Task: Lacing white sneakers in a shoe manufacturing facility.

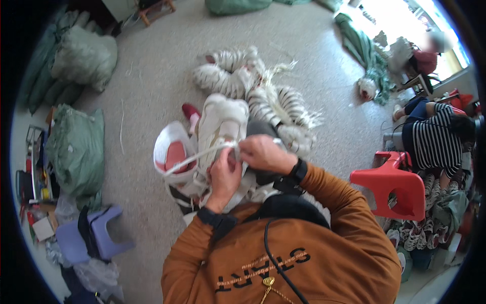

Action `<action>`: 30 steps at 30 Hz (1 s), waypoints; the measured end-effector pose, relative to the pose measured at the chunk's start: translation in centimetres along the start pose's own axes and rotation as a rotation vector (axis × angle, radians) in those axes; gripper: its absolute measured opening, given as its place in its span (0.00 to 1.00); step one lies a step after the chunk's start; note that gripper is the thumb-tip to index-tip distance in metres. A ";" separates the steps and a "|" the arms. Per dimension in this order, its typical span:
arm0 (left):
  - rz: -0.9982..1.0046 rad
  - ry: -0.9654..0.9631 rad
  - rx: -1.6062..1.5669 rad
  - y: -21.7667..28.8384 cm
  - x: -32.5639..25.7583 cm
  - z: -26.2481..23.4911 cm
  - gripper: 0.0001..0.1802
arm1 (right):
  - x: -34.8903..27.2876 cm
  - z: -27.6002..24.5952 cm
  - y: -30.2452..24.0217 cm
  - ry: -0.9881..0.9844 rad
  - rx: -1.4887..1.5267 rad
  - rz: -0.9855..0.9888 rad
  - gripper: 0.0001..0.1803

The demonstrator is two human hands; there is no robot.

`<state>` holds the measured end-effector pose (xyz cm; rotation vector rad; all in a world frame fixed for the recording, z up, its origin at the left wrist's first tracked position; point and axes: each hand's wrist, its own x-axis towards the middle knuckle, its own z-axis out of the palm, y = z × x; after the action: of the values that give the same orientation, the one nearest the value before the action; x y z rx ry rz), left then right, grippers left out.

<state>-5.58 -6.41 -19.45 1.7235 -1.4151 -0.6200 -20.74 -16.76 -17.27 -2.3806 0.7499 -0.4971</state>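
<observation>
Brown long-sleeved top (334,238), near middle, worn by the person, a dark band at each wrist. Purple plastic stool (71,238), near left, black cloth across it. White shoes (412,238), many, near right, set close together. Left hand (225,175), near middle, thumb and fingertips pinched on a white strap. Right hand (266,153), just beside it, fingers curled and grasping the same strap. White strap (200,155), located between the fingertips and running left across the mouth of a white bucket (161,144), which holds a pinkish-red item (176,153). Red plastic stool (387,175), right, well apart from the hands. Pale shoe-shaped piece (223,109), just beyond the hands, toe end pointing far. Green sack (76,152), left, bulging. Co-worker (435,134), right, in a striped top, bent over with an arm down toward the shoes. White ribbed bundles (223,78), several, farther off at middle, dark-banded, some with frayed strands. Pale sack (86,58), far left, full. Wooden stool (152,12), far left.
</observation>
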 end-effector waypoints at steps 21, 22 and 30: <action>0.090 -0.111 -0.168 -1.7 0.8 -1.1 0.14 | -0.4 2.0 -1.2 -0.025 -0.095 0.130 0.17; 0.095 -0.111 -0.168 -1.6 1.0 -0.9 0.14 | -0.3 2.2 -1.0 -0.021 -0.098 0.130 0.17; 0.086 -0.055 0.117 -0.8 1.4 -0.2 0.09 | -1.0 2.1 -2.2 0.127 -0.092 0.096 0.13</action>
<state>-4.65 -7.63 -19.86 1.7367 -1.5828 -0.5509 -19.65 -13.80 -17.65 -2.4005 0.9583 -0.5888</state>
